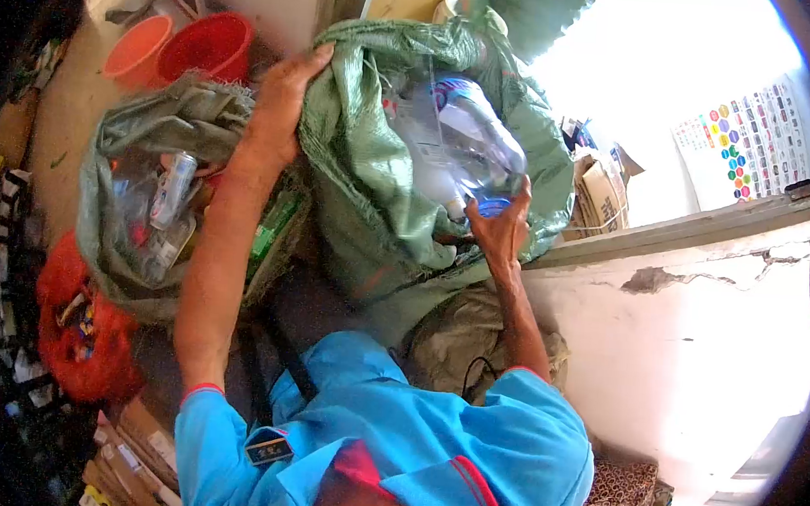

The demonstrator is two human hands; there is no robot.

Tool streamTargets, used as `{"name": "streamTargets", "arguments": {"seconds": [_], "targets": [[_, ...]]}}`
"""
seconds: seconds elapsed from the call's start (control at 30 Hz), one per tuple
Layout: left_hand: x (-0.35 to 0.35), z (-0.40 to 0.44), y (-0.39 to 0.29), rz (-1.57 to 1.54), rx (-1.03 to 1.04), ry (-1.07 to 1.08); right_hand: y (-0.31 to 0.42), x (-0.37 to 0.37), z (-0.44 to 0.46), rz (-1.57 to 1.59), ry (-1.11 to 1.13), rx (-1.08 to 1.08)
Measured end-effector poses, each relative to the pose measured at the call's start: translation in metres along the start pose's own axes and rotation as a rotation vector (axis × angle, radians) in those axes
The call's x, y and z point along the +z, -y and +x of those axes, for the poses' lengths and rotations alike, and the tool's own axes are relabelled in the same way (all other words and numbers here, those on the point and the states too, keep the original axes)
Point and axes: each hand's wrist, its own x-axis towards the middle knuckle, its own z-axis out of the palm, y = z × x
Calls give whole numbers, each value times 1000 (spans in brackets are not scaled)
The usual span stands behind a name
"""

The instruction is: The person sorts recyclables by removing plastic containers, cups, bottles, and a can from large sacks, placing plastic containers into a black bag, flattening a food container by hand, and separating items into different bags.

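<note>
A green woven sack (pixel 360 150) stands in front of me with its mouth wide. My left hand (pixel 290 91) is closed on the left side of its rim. Inside the mouth, my right hand (pixel 503 223) grips the end of a large clear plastic bottle (pixel 492 157) with a blue cap or base. Other clear plastic bottles (pixel 420 144) lie beside it in the sack. Beneath my left forearm is a second, greyish-green sack (pixel 105 201), holding a drink can (pixel 172 190), a green package (pixel 274 226) and clear plastic pieces.
Two red tubs (pixel 205 48) stand at the upper left. A red bag (pixel 111 357) of small items sits at the left, with flattened cardboard (pixel 129 458) below it. To the right are a ledge (pixel 690 227), a cardboard box (pixel 599 194) and a cracked white wall (pixel 657 339).
</note>
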Motion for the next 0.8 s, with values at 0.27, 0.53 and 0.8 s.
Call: {"name": "streamTargets", "arguments": {"seconds": [0.27, 0.53, 0.8], "targets": [[43, -20, -36, 39, 164, 10, -43, 46, 109, -252, 132, 19], [-31, 6, -18, -184, -37, -94, -93, 87, 169, -449, 185, 156], [-58, -12, -44, -111, 152, -168, -25, 86, 121, -286, 345, 57]]}}
